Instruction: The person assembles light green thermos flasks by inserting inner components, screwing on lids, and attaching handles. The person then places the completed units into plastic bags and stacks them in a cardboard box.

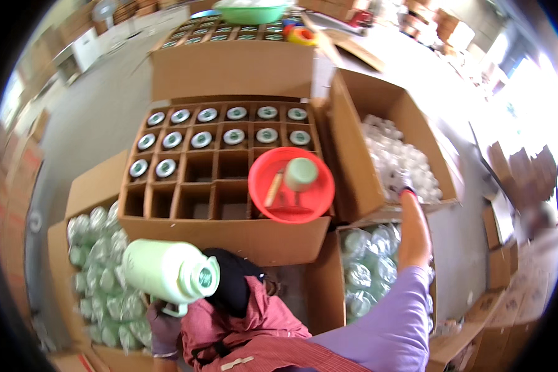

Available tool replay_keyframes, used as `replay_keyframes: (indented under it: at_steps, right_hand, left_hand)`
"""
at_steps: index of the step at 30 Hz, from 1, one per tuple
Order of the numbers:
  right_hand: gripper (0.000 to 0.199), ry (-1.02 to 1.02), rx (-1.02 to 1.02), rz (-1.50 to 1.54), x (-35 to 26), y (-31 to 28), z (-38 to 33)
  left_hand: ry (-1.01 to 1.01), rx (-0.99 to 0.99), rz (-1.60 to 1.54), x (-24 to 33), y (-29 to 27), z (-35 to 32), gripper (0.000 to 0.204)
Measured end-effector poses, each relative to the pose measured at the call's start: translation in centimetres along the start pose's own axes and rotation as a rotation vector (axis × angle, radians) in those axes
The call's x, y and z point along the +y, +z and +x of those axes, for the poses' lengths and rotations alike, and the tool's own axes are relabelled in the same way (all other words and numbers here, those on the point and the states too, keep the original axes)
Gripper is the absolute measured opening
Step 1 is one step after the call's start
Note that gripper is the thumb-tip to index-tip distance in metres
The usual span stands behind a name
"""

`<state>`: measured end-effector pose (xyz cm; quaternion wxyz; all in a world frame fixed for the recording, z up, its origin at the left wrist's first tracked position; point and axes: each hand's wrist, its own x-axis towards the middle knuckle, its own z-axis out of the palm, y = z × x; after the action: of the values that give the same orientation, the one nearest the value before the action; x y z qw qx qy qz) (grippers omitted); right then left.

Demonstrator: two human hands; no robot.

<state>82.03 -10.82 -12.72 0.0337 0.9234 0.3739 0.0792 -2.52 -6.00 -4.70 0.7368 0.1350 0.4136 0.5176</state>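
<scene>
two hands are in my view, and i start at the left: an open carton of wrapped flasks (96, 279) sits at the far left on the floor, full of pale green flasks in clear bags. just above its near corner my left hand (164, 322) holds a pale green flask (167, 270) lying on its side, open mouth turned toward the right, with no lid on. the fingers are closed around its handle and lower side; most of them are hidden under the body, so i cannot tell how tight the grip is.

past it, in the middle, stands the divided carton (229, 232), its far cells filled with capped flasks, the near cells bare. a red bowl (291, 185) rests on its right corner with a pale green cup and a stick-like tool in it.

further right, my right hand (409, 189) reaches out to the carton of clear caps (403, 161); the fingertips sit at its near edge, and i cannot tell whether they are spread or closed on anything. below the arm lies another carton of bagged flasks (369, 273).

the flask looks rigid and smooth, likely light while unfilled but possibly fragile inside, and slippery on its rounded body; i judge the handle or the neck the safest hold
</scene>
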Motion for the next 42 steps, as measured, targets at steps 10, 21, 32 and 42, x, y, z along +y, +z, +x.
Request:
replay_keyframes:
  at_steps: [10, 21, 32, 42]
  right_hand:
    - [0.039, -0.137, 0.628, 0.381, -16.4, -13.7, -15.5]
    - [0.049, -0.434, 0.245, 1.258, -26.6, -26.5, -23.4]
    - [0.053, -0.773, -0.022, 1.467, -39.3, -26.6, -38.6]
    - [0.066, -0.942, 0.192, 1.336, -42.5, -27.9, -40.4]
  left_hand:
    - [-0.153, -0.082, -0.510, 0.1, 1.0, 0.3, 0.012]
    - [-0.105, -0.186, -0.481, -0.9, -2.0, -1.2, 0.018]
    - [-0.172, -0.167, -0.570, -1.6, -2.6, -3.2, 0.015]
    - [-0.048, -0.196, -0.212, -2.6, 0.0, -4.7, 0.018]
